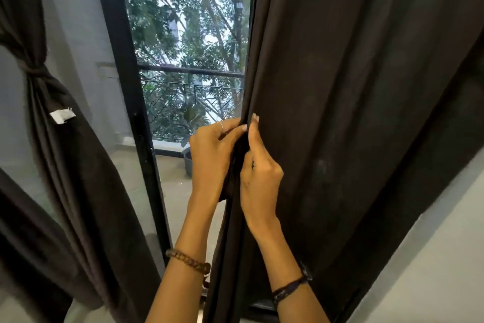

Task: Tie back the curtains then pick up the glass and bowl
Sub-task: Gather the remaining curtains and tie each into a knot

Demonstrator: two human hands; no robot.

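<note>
Two dark curtains hung at the glass door [146, 113]: the left curtain [52, 126] was already tied, while the right curtain [353, 113] hung loose. Left hand [212, 163] and right hand [259, 176] both pinched its inner edge, pressed together.

The tied curtain [52, 123] hangs at the left, the loose curtain [353, 113] at the right, with the glass door [183, 60] between and behind them. Both hands meet at the loose curtain's left edge, left hand [212, 160] just beside right hand [258, 178]. A pot [188, 163] stands outside behind the door.
</note>
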